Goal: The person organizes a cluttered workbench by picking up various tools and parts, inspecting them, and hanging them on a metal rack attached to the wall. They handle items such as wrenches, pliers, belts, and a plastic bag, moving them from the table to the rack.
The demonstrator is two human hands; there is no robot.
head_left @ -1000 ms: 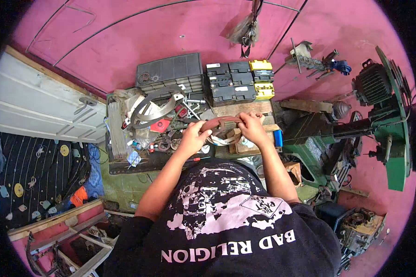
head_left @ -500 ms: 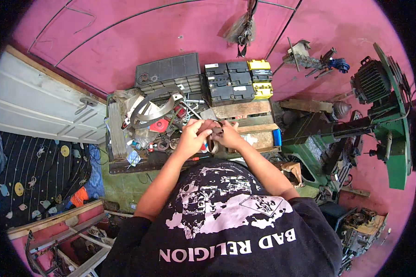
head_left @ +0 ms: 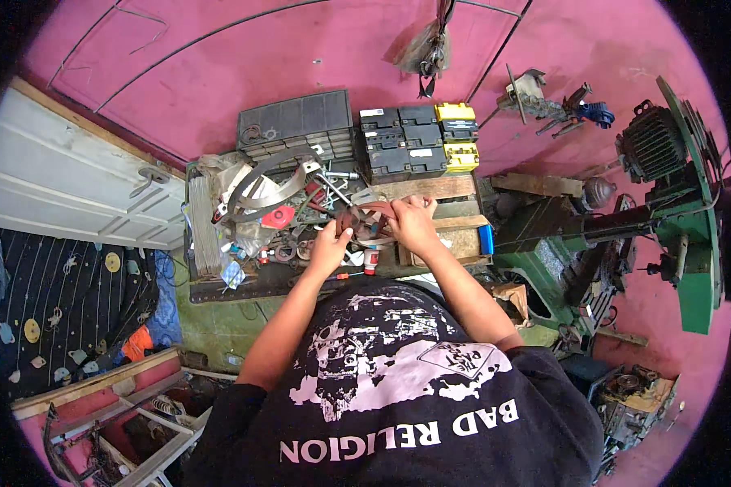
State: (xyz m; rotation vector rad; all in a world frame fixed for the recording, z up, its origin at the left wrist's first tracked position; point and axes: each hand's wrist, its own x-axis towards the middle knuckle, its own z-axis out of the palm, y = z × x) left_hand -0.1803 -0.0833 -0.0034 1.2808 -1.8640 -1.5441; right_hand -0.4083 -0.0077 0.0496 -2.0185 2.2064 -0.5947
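Observation:
A reddish-brown flexible strip (head_left: 376,209), possibly a band or strap, stretches and curls between my two hands above the cluttered bench. My left hand (head_left: 330,248) pinches its darker end near a metal rod. On the other side, my right hand (head_left: 414,225) has its fingers closed on the strip, partly hiding it. Beneath the hands stands a small white and red container (head_left: 371,261), with a red-handled tool (head_left: 348,276) lying by the bench's front edge. Left of my left hand is a round red object (head_left: 278,217) beside a large grey curved band (head_left: 273,197).
Behind the bench clutter stands a dark drawer cabinet (head_left: 296,122). Stacked black batteries (head_left: 400,162) and yellow-black ones (head_left: 460,157) stand beside it. A wooden pallet-like frame (head_left: 455,188) lies right of the hands, with a green machine (head_left: 536,272) beyond it.
My hands have moved apart, the left one lower and leftward, the right one slightly up. The strip, bunched between them before, is now drawn out, uncovering the white and red container.

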